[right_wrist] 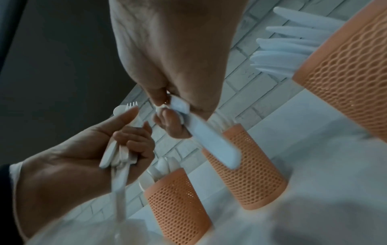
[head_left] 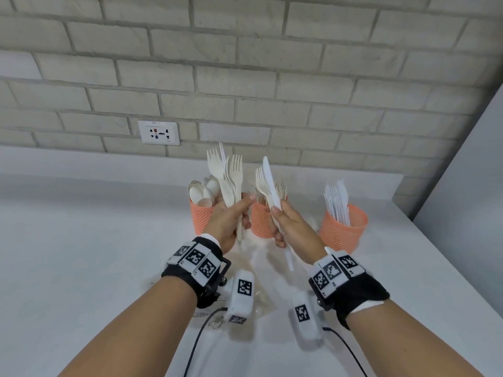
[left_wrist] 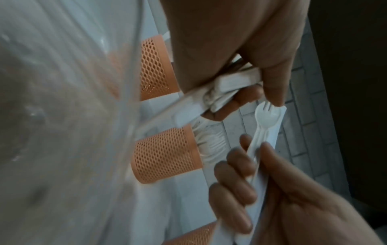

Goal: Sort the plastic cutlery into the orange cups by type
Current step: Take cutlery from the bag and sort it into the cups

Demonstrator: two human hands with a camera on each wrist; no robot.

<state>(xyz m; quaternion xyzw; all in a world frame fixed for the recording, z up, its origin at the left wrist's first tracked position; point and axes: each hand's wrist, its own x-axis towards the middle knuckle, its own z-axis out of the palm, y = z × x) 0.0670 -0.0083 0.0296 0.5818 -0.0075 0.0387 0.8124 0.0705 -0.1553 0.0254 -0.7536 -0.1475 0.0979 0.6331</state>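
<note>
Left hand (head_left: 230, 219) curls its fingers (right_wrist: 134, 140) round a bundle of forks (head_left: 227, 175) held upright above the spoon cup (head_left: 201, 216), while the right hand (head_left: 291, 224) pinches a fork and knife (head_left: 268, 180) just over the middle cup (head_left: 262, 221) on the desk (head_left: 81, 240).

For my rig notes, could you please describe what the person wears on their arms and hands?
Both forearms are bare. Each wrist carries a black band with white square-code tags, plus a white camera pod with a black cable. The hands wear no gloves.

three orange cups (head_left: 262, 221) bristle with upright cutlery ahead; white counter (head_left: 81, 227) lies open leftward.
</note>
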